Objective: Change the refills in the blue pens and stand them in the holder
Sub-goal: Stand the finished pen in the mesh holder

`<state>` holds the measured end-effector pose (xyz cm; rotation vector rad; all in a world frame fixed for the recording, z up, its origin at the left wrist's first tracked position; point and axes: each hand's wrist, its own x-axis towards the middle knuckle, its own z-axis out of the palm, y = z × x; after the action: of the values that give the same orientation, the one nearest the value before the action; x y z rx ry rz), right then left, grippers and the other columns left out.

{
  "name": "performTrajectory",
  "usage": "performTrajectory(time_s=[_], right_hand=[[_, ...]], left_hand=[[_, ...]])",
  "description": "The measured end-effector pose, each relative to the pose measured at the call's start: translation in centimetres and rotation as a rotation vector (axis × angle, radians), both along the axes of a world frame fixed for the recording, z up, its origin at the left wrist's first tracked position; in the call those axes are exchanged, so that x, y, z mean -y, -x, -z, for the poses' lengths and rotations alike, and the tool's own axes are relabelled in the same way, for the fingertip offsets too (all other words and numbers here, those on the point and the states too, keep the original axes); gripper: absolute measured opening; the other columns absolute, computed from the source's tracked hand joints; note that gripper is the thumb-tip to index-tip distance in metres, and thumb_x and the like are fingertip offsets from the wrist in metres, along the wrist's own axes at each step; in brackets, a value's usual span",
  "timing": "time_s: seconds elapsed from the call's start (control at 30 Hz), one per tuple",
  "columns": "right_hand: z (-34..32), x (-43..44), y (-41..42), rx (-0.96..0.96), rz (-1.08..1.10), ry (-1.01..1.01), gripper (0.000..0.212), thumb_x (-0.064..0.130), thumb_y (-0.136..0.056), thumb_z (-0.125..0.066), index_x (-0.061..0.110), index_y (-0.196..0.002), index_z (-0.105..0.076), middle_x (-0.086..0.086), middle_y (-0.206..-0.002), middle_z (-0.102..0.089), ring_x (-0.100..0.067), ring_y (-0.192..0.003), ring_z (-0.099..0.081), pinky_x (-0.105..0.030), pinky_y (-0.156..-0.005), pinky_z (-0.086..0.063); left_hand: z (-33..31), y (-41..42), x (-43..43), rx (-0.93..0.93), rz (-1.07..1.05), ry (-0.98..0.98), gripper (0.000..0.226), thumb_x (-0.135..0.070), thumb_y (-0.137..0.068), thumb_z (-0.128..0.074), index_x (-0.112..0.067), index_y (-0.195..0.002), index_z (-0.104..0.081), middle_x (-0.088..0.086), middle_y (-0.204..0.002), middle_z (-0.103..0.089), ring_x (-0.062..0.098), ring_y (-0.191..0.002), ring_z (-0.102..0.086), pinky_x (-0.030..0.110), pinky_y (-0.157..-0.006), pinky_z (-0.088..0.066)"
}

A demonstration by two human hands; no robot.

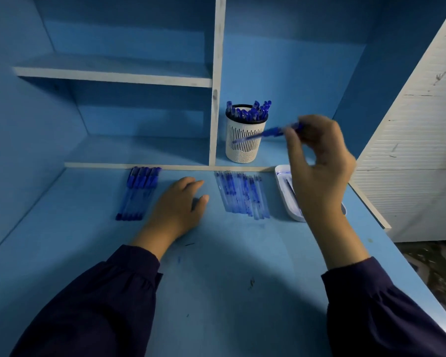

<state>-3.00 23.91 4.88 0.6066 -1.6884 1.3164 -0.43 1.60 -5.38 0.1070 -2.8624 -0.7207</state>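
Head view, nearest first: your dark sleeves (pixel 101 305) reach over the blue desk (pixel 229 292), which carries a few ink marks. Your left hand (pixel 177 202) lies palm down on the desk, fingers relaxed and holding nothing, between two rows. Left of it is a row of blue pens (pixel 139 194) lying side by side; right of it is a row of refills (pixel 242 195), smeared with ink. Just right of the refills is a white tray (pixel 285 191), partly hidden behind your right hand (pixel 319 171). That hand is raised and pinches one blurred pen (pixel 265 132) at its end, the shaft pointing left across the front of the holder (pixel 245 148). The slotted white holder stands in the right-hand shelf compartment, already holding several blue pens upright.
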Motion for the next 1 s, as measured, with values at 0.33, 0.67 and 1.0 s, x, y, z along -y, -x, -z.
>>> performTrajectory(time_s=[0.33,0.67,1.0], right_hand=[[-4.4,3.3,7.3,-0.239,0.200,-0.074,0.012,0.002,-0.089,-0.063,-0.003,-0.100,-0.066,-0.009,-0.091,-0.067,-0.007,-0.081,-0.061,-0.018,-0.075,-0.051],[-2.0,4.6,13.6,0.143,0.145,-0.471,0.015,0.008,-0.091,-0.055,0.001,-0.094,-0.068,-0.015,-0.091,-0.065,-0.029,-0.075,-0.061,-0.044,-0.070,-0.052],[0.0,4.0,10.7,0.051,0.130,-0.473,0.021,0.010,-0.093,-0.053,0.000,-0.099,-0.070,-0.013,-0.095,-0.067,-0.026,-0.080,-0.063,-0.035,-0.072,-0.053]], left_hand=[[0.1,2.3,-0.2,0.040,-0.026,-0.001,0.054,-0.038,-0.098,-0.048,-0.019,-0.149,-0.041,-0.003,-0.160,-0.025,0.014,-0.147,-0.021,0.028,-0.118,-0.016],[0.9,2.0,0.1,-0.042,-0.022,0.005,0.056,-0.043,-0.097,-0.049,-0.018,-0.147,-0.045,0.002,-0.158,-0.032,0.018,-0.146,-0.026,0.029,-0.119,-0.020],[0.7,1.3,0.1,-0.062,-0.005,0.003,0.050,-0.036,-0.099,-0.051,-0.017,-0.144,-0.049,0.003,-0.155,-0.037,0.022,-0.143,-0.032,0.031,-0.115,-0.027]])
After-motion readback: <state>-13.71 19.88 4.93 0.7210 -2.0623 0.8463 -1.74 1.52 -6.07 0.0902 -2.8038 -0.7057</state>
